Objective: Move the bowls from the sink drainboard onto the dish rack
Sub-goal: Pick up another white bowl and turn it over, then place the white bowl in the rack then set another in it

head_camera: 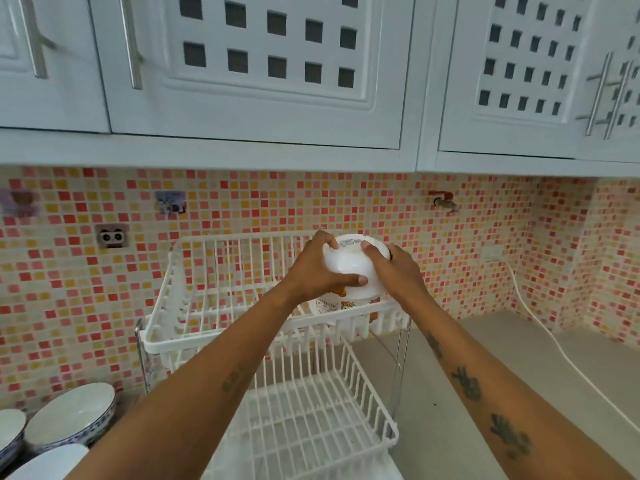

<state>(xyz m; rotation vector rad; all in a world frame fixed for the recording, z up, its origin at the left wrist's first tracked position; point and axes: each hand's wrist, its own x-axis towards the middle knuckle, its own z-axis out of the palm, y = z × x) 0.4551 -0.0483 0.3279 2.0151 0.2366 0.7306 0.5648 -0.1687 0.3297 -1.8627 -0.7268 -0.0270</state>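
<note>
Landmark: I tell every place from the white dish rack [242,306], which has a top shelf and a bottom shelf.
My left hand: my left hand [317,268] is pressed on the left side of the white bowl [353,266], fingers on top and thumb low down.
My right hand: my right hand [391,268] is pressed on the right side of the same bowl, fingers curled over it.
Grip: both hands squeeze the bowl between them. It is upside down, bottom up.
Where the bowl is: over the right end of the rack's top shelf, right above a cartoon bowl [341,304]. I cannot tell if the two touch.
Done, I think: the cartoon bowl sits on the top shelf already, so one bowl looks finished.
In hand: the white bowl is nearly there. I think it only needs setting down and letting go.
Left to do: more bowls [69,415] wait low down to the left of the rack. I see three there, some with blue edges. More may hide past the edge of the view.
Bottom shelf: I see nothing on it.
Writing: there are small marks on the white bowl's bottom, too blurry to read.
Pictures: the cartoon bowl has little orange bear shapes and tiny print I cannot read.
Brands: none I can make out.
</note>
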